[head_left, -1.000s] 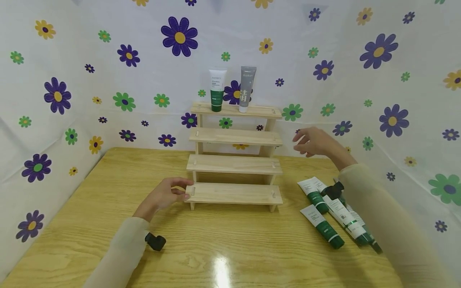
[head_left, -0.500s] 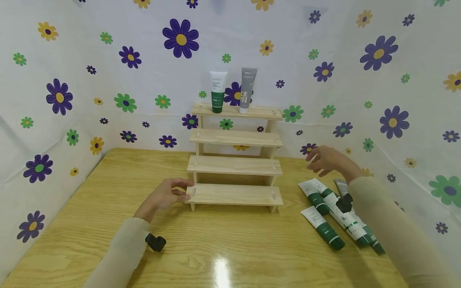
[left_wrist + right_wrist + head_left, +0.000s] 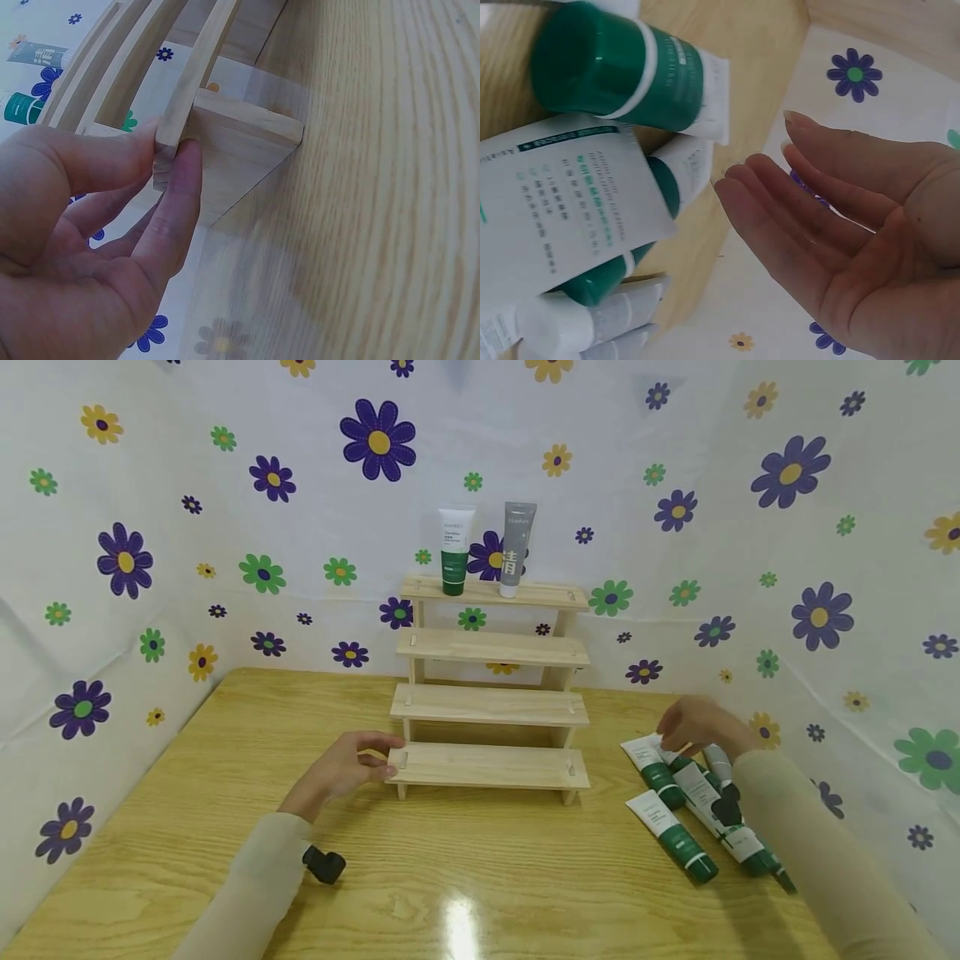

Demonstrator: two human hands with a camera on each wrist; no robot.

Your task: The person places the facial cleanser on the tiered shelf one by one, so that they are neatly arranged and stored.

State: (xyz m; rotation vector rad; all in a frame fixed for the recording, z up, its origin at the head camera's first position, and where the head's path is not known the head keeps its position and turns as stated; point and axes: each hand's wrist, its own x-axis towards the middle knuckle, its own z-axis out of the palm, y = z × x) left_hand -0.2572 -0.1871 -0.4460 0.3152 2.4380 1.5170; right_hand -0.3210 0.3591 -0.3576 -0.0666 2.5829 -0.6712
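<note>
My left hand pinches the left end of the lowest board of a four-tier wooden step shelf; the left wrist view shows thumb and fingers on the board's end. My right hand, fingers loosely bent, hovers over a pile of squeeze tubes at the right. In the right wrist view nothing lies between its fingers. A white-and-green tube and a white tube with printed text lie near the fingertips. Sleeve and hand hide part of the pile.
On the top tier stand a white-and-green tube and a grey tube. A separate white-and-green tube lies in front of the pile. Flower-printed cloth rises behind and beside the wooden table.
My right hand has moved right and down, from beside the shelf to just above the tube pile. The left hand keeps its hold on the lowest board.
</note>
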